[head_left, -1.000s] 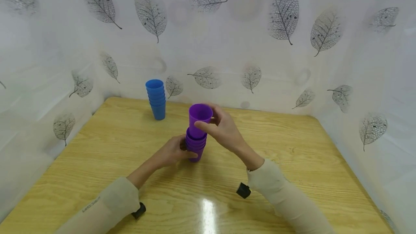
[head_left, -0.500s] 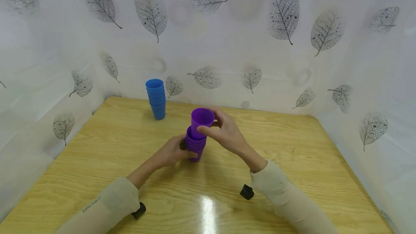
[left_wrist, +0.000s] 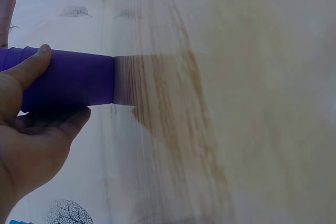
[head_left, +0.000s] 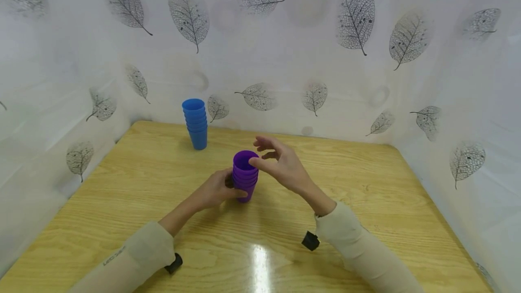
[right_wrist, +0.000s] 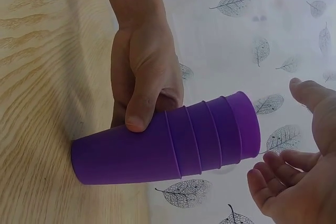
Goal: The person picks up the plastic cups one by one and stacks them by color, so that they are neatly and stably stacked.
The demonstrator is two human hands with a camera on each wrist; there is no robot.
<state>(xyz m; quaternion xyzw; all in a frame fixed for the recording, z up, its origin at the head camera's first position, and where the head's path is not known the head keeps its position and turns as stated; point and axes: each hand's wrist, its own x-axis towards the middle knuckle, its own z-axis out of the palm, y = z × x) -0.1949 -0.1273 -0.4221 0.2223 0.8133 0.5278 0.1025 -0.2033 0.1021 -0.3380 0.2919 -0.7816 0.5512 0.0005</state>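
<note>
A stack of several nested purple cups [head_left: 245, 175] stands upright on the wooden table, mouths up. My left hand [head_left: 217, 190] grips the stack low on its left side, thumb across the front; in the left wrist view the thumb and fingers lie on either side of the purple wall. Just to the right of the top rim is my right hand [head_left: 281, 164], its fingers spread and loosely bent with nothing between them. In the right wrist view the right fingers [right_wrist: 281, 174] are beside the stack's mouth, and the left hand [right_wrist: 147, 72] holds the lower cup.
A taller stack of nested blue cups [head_left: 195, 125] stands at the back left of the wooden table [head_left: 346, 175]. White cloth [head_left: 285, 58] with a leaf print hangs behind the table and along both sides.
The right hand has lowered its purple cup into the stack and let go, its fingers spreading. The left hand has stayed in place on the stack.
</note>
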